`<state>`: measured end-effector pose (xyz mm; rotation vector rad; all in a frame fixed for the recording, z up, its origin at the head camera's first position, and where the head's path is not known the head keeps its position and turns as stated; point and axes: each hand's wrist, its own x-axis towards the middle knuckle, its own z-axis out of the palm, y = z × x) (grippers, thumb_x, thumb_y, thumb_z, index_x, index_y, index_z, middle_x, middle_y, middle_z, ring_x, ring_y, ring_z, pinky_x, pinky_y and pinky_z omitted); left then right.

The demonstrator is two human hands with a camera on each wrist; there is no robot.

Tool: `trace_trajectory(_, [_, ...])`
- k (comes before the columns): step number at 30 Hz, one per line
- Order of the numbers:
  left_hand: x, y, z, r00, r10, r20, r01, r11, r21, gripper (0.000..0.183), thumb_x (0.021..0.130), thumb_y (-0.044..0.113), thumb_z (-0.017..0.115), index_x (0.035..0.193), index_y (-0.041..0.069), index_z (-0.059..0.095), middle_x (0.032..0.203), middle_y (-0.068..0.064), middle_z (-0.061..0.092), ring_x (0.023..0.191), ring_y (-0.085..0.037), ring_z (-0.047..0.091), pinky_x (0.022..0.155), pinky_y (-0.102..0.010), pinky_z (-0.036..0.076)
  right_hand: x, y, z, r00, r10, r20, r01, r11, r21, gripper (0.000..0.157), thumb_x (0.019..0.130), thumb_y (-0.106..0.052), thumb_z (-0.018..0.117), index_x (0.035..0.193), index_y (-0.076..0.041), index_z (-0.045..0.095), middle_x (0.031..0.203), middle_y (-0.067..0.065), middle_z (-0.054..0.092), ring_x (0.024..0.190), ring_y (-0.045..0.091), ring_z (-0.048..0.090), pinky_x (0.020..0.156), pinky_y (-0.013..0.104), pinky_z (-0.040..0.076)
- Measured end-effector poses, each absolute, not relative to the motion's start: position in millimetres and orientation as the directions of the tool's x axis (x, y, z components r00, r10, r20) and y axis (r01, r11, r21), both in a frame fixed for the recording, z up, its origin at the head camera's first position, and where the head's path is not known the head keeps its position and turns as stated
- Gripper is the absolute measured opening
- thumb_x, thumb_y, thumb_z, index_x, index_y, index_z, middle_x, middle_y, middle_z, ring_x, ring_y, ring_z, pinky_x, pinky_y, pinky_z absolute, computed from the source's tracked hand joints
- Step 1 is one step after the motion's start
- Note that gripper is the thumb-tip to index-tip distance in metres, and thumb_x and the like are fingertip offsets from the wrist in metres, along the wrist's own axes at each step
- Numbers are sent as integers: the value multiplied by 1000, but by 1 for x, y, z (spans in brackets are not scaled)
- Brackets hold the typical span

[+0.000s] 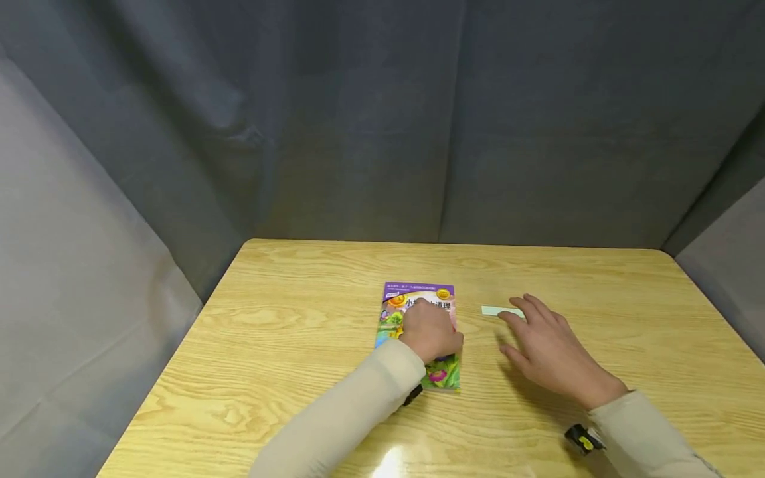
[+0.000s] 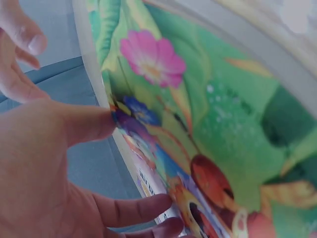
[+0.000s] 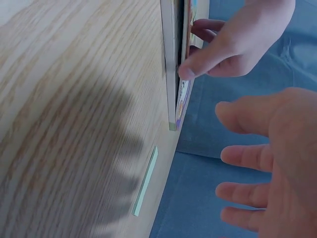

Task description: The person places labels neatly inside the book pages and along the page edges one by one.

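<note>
Step, I judge: opening the book [image 1: 391, 323]. Left hand [image 1: 429, 330] probably pinches its edge, grip part-hidden. Right hand [image 1: 546, 348] empty, fingers spread near strip [image 1: 493, 311]; next calls for pinching it.

Beneath the grip spreads a pale yellow, wood-grained tabletop [image 1: 287, 318] with 2 rounded far corners. Beyond the grip hangs a dark grey, creased cloth curtain [image 1: 370, 133], with 1 vertical line [image 1: 451, 119] running down it. Well left of the grip slopes a pale grey cloth sheet [image 1: 78, 265]. A white glare [image 1: 390, 465] shines nearer than the grip.
</note>
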<state>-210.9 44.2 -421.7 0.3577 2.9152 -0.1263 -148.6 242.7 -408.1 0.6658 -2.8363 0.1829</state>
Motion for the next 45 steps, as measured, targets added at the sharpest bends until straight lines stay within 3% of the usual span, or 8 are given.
trace_trajectory(4, [-212,41,-419,-942,263,-207,263,964,28,59,89,59,55,46,20,52,69,0,66,81,-16,64,50,-25,50,-147,245,-406,-871,-431,235,-456,888,-63,53,87,-28,76,130,-2,59,140,27,50,134,48,41,92,71,44])
trace_trajectory(8, [-212,39,-415,-935,270,-228,256,962,90,55,90,54,54,48,19,51,59,1,57,63,-14,57,45,-25,45,-147,241,-405,-876,-425,227,-450,890,-70,53,87,-27,76,130,-3,59,139,26,51,133,49,42,91,71,45])
trace_trajectory(17, [-214,32,-405,-908,337,-250,312,940,135,49,97,38,46,53,19,50,59,-1,54,54,-14,51,45,-28,44,-152,218,-406,-856,-480,194,-504,857,-104,47,89,-27,74,129,-5,62,136,23,57,131,45,50,92,67,49])
trace_trajectory(23, [-215,20,-409,-891,412,-189,373,904,209,46,102,27,42,58,18,49,62,-1,53,50,-12,47,42,-24,43,-154,211,-413,-843,-506,181,-531,837,-132,44,88,-24,74,125,-3,64,132,23,59,128,44,53,94,65,50])
trace_trajectory(30, [-212,4,-405,-894,420,-157,354,876,328,39,104,22,40,68,14,53,64,0,51,49,-11,48,41,-22,42,-160,192,-418,-813,-550,193,-579,801,-156,43,87,-22,75,123,-2,65,130,22,60,125,39,56,93,60,52])
trace_trajectory(35, [-210,-7,-397,-897,435,-77,388,859,335,37,102,18,38,67,14,49,64,0,47,49,-11,45,42,-22,39,-168,179,-421,-784,-587,200,-619,762,-191,40,86,-18,75,121,-1,65,130,23,60,123,37,57,94,58,53])
trace_trajectory(45, [-206,-26,-392,-891,454,-4,420,827,374,42,101,14,37,59,17,42,61,3,42,46,-7,37,42,-19,33,-179,164,-437,-726,-683,82,-675,684,-277,55,92,-22,69,141,-4,54,145,28,48,132,42,51,106,54,48])
